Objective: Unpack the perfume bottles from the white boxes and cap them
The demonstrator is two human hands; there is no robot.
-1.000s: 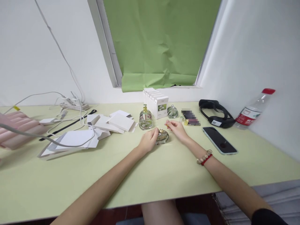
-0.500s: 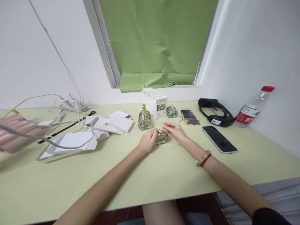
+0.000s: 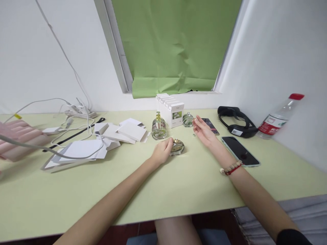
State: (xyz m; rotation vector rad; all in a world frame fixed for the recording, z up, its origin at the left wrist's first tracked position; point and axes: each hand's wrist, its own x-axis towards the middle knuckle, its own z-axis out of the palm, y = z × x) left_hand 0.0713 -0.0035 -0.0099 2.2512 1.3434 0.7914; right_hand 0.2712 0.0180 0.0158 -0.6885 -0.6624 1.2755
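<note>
My left hand (image 3: 161, 150) is closed round the left side of a low, rounded glass perfume bottle (image 3: 178, 147), which stands on the table with a small gold-coloured top. To its right, my right hand (image 3: 205, 132) is raised with thumb and fingertips drawn together; a tiny yellowish spot shows at the tips, too small to name. A small clear piece (image 3: 194, 135) lies on the table just left of that hand. Beyond the left hand stands a row of similar glass bottles (image 3: 158, 131) with yellowish tops. Another glass bottle (image 3: 188, 120) is behind the right fingertips.
White boxes (image 3: 176, 115) stand in a row at the back. Flattened white cartons (image 3: 76, 151), cables and a power strip (image 3: 80, 114) lie left. Rightward are a lit phone (image 3: 211, 126), a dark phone (image 3: 240, 151), a black headset (image 3: 238, 122) and a plastic bottle (image 3: 276, 120).
My right hand has moved away from the perfume bottle, rightward and farther back, to beside the lit phone. My left hand stays on the bottle. The view has shifted slightly.
</note>
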